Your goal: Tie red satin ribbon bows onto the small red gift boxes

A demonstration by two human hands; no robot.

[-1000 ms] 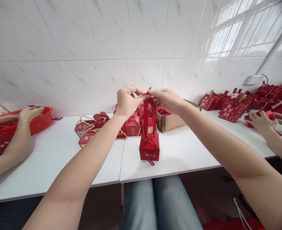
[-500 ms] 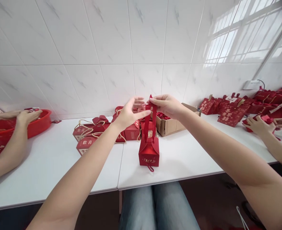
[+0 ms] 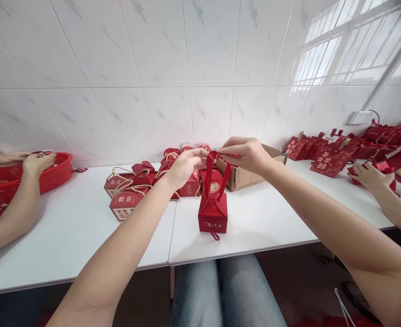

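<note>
A small red gift box [image 3: 213,217] with gold writing stands upright on the white table, a red cord loop showing under its front edge. Two arms of red ribbon [image 3: 208,179] rise from its top. My left hand [image 3: 189,167] pinches the ribbon's upper end from the left. From the right, the fingers of my right hand [image 3: 243,152] are closed on the ribbon as well, close to my left fingertips. Part of the ribbon between the two hands is hidden by the fingers.
Several red boxes with rope handles [image 3: 123,202] stand behind and left. A cardboard box [image 3: 251,175] sits behind my right hand. Red bags [image 3: 333,156] are piled at right, beside a co-worker's hands [image 3: 373,177]. Another person's hands work over a red basin [image 3: 55,175] at left.
My left hand has closed from spread fingers onto the ribbon. My right hand has shifted slightly right and turned, and the ribbon's arms stand wider apart. The box stays put.
</note>
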